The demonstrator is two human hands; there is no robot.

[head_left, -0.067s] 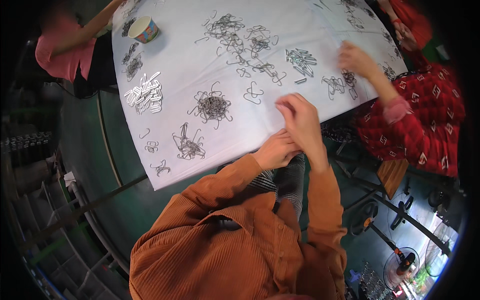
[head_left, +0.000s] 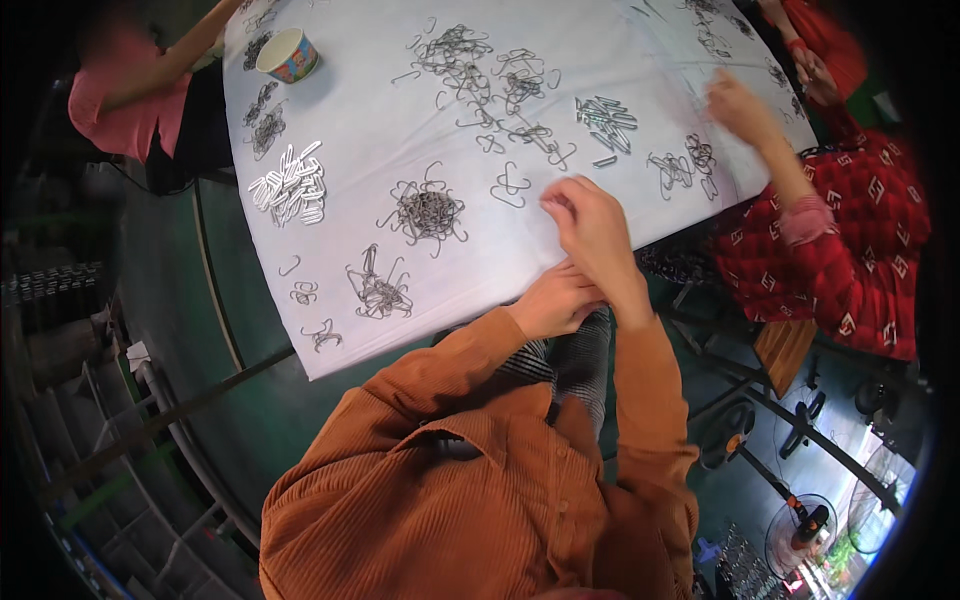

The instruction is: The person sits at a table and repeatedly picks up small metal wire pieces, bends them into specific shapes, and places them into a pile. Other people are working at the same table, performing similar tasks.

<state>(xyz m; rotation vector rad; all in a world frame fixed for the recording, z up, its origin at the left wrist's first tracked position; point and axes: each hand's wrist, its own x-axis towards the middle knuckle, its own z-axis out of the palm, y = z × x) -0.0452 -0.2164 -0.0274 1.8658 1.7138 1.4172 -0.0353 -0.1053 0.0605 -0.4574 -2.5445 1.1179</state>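
My left hand (head_left: 555, 298) is closed at the near edge of the table, its fingers pressed together; what they hold is hidden. Just above it, partly overlapping it, my right hand (head_left: 592, 222) hovers over the white cloth. Its fingers are loosely bent, with thumb and fingertips slightly apart and no object visible between them. Closest to those fingertips lies a small group of bent wire hooks (head_left: 511, 185). A rounder heap of metal hooks (head_left: 428, 212) sits farther left, with a looser tangle of hooks (head_left: 380, 290) nearer to me.
White cloth covers the table (head_left: 350, 120). Shiny metal links (head_left: 292, 188) are piled at left, greenish strips (head_left: 605, 125) at right, and more hooks (head_left: 465, 65) behind. A paper cup (head_left: 288, 56) stands far left. Co-workers sit at both sides; one hand (head_left: 740, 108) reaches over the right side.
My right hand has shifted slightly left and away from me, toward the small group of hooks. My left hand stays put. The right-hand co-worker's hand has moved right.
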